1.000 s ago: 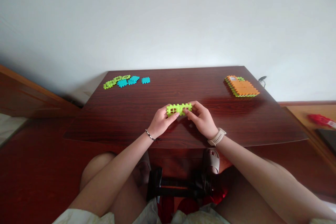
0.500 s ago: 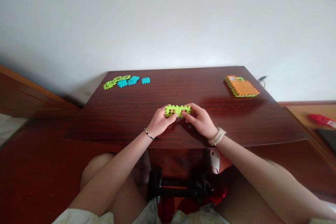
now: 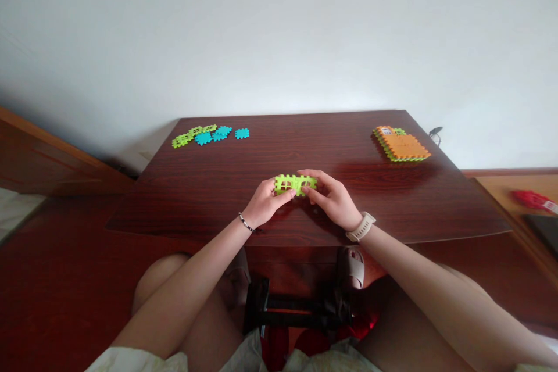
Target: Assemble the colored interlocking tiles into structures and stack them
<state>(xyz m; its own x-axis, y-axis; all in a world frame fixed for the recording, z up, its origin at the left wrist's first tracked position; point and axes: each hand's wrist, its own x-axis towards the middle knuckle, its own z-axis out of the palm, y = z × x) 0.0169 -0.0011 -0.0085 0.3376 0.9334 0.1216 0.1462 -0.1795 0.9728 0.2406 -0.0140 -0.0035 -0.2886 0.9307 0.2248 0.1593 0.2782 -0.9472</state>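
Observation:
A lime-green interlocking plastic block assembly (image 3: 293, 185), with small window-like openings, is held just above the middle of the dark reddish wood table (image 3: 331, 148). My left hand (image 3: 265, 203) is shut on its left end. My right hand (image 3: 331, 200) grips its right end, with the fingers covering part of it. Loose lime-green pieces (image 3: 190, 136) and teal pieces (image 3: 209, 136) lie at the far left of the table. A separate teal piece (image 3: 242, 133) sits just to their right. At the far right lies a flat orange-and-green block panel (image 3: 401, 144).
A black cable (image 3: 435, 132) rises behind the table's far right corner. On a lower wooden surface (image 3: 514, 186) at the right are a red packet (image 3: 534, 200) and a dark flat item (image 3: 543, 231). A black frame (image 3: 288, 311) stands under the table, between my knees.
My right hand's fingers have moved further over the right end of the green assembly. The assembly has stayed nearly in place, and the table pieces have not moved.

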